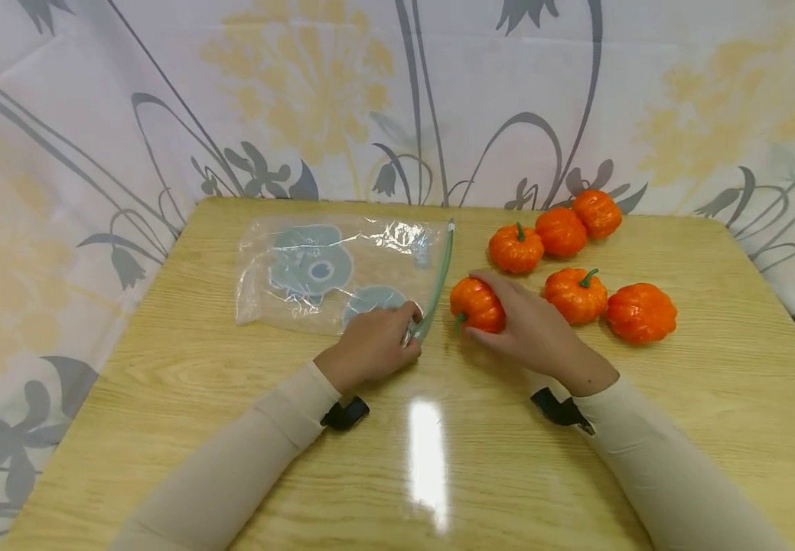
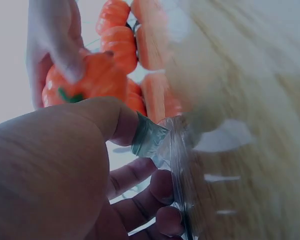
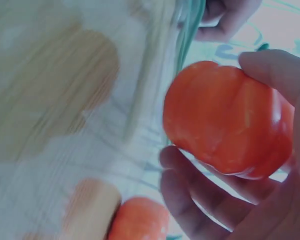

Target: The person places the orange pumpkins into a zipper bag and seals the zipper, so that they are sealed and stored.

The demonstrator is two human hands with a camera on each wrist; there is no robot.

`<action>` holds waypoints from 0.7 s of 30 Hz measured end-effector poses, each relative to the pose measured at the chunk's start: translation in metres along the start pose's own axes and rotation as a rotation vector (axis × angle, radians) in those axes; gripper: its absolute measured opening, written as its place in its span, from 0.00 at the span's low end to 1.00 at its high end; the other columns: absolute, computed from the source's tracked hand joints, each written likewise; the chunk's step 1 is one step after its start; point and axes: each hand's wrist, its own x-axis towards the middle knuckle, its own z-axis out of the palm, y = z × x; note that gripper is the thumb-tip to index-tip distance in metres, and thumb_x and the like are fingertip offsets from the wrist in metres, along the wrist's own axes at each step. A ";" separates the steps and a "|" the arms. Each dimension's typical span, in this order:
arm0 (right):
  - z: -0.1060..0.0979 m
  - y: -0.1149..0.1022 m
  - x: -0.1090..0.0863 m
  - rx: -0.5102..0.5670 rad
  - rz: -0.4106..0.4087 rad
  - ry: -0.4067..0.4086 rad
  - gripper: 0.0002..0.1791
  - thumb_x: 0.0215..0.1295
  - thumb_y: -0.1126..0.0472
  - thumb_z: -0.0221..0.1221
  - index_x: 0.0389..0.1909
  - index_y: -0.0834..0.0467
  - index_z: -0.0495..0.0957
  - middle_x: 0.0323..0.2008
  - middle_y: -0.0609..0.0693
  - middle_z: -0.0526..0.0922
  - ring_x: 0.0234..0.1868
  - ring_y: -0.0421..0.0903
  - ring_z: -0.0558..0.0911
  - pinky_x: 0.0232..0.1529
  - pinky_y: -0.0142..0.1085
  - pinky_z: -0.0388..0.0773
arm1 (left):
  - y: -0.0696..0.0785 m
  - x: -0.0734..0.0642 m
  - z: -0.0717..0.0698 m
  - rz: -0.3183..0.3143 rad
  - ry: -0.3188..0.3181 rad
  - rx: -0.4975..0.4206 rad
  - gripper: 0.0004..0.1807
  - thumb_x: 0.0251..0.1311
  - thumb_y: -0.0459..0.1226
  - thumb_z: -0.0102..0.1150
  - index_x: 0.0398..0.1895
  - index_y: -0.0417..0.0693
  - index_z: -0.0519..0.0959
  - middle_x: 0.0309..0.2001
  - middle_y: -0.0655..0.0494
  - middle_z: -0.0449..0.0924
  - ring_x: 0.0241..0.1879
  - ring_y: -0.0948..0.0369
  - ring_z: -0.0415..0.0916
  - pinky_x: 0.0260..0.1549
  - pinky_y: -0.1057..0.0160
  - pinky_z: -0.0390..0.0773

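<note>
A clear zip bag (image 1: pixel 376 268) with pale blue-green prints lies flat on the table, its green zip edge (image 1: pixel 444 264) towards the right. My left hand (image 1: pixel 378 348) pinches the near corner of that edge between thumb and fingers; the left wrist view shows the green strip (image 2: pixel 149 137) under the thumb. Just right of the bag, my right hand (image 1: pixel 535 325) holds a small orange toy pumpkin (image 1: pixel 476 302), its green stem tipped towards me. In the right wrist view thumb and fingers curl round the pumpkin (image 3: pixel 225 120), apart from the bag.
Several more small pumpkins are at the right: a row of three (image 1: pixel 516 249) at the back, and two (image 1: pixel 641 314) beyond my right hand. The wooden table (image 1: pixel 232 398) ends at a floral cloth backdrop (image 1: pixel 480 99).
</note>
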 end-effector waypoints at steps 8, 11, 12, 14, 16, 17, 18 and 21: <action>0.013 -0.004 0.021 0.308 0.030 0.069 0.42 0.59 0.49 0.69 0.70 0.53 0.60 0.57 0.58 0.77 0.51 0.56 0.81 0.52 0.52 0.81 | 0.002 0.007 0.002 -0.026 -0.019 -0.048 0.20 0.60 0.44 0.56 0.56 0.52 0.74 0.35 0.57 0.82 0.32 0.59 0.75 0.30 0.59 0.74; 0.018 -0.002 0.021 0.388 0.081 0.081 0.43 0.60 0.49 0.69 0.71 0.52 0.58 0.60 0.59 0.76 0.54 0.56 0.80 0.55 0.54 0.79 | 0.004 0.006 0.002 -0.027 -0.018 -0.046 0.20 0.61 0.45 0.56 0.56 0.52 0.74 0.36 0.57 0.82 0.33 0.59 0.76 0.31 0.59 0.74; 0.020 -0.002 0.021 0.414 0.097 0.082 0.43 0.60 0.49 0.69 0.72 0.52 0.58 0.61 0.59 0.75 0.56 0.57 0.79 0.57 0.54 0.78 | 0.004 0.005 0.002 -0.027 -0.016 -0.043 0.20 0.62 0.45 0.57 0.56 0.52 0.74 0.36 0.56 0.82 0.33 0.58 0.76 0.31 0.59 0.74; 0.022 -0.001 0.021 0.481 0.121 0.081 0.42 0.61 0.50 0.68 0.72 0.51 0.57 0.64 0.59 0.72 0.59 0.57 0.77 0.60 0.55 0.76 | 0.005 0.003 0.003 -0.029 -0.009 -0.032 0.20 0.62 0.46 0.58 0.55 0.52 0.74 0.36 0.57 0.82 0.33 0.59 0.76 0.30 0.59 0.74; 0.025 -0.001 0.021 0.545 0.135 0.072 0.42 0.63 0.51 0.67 0.73 0.51 0.57 0.66 0.57 0.69 0.62 0.56 0.74 0.63 0.55 0.74 | 0.004 0.002 0.003 -0.031 -0.002 -0.022 0.20 0.62 0.47 0.59 0.55 0.52 0.73 0.36 0.57 0.82 0.33 0.59 0.76 0.29 0.60 0.73; 0.025 -0.002 0.021 0.573 0.142 0.070 0.42 0.63 0.51 0.67 0.73 0.51 0.57 0.67 0.57 0.68 0.63 0.56 0.74 0.64 0.55 0.73 | 0.004 0.001 0.002 -0.031 0.003 -0.024 0.20 0.62 0.47 0.60 0.55 0.52 0.73 0.36 0.57 0.82 0.32 0.59 0.76 0.29 0.60 0.73; 0.026 -0.002 0.022 0.598 0.147 0.068 0.42 0.63 0.51 0.67 0.73 0.50 0.56 0.67 0.56 0.67 0.64 0.56 0.73 0.64 0.55 0.73 | 0.003 0.001 0.002 -0.031 0.007 -0.024 0.20 0.62 0.47 0.60 0.55 0.52 0.73 0.35 0.57 0.82 0.32 0.59 0.75 0.28 0.60 0.72; 0.027 -0.001 0.024 0.637 0.154 0.068 0.42 0.64 0.50 0.66 0.74 0.48 0.55 0.69 0.56 0.65 0.65 0.56 0.73 0.64 0.55 0.73 | 0.001 0.001 0.001 -0.029 0.016 -0.033 0.19 0.62 0.46 0.59 0.55 0.52 0.74 0.31 0.58 0.79 0.30 0.60 0.74 0.27 0.61 0.71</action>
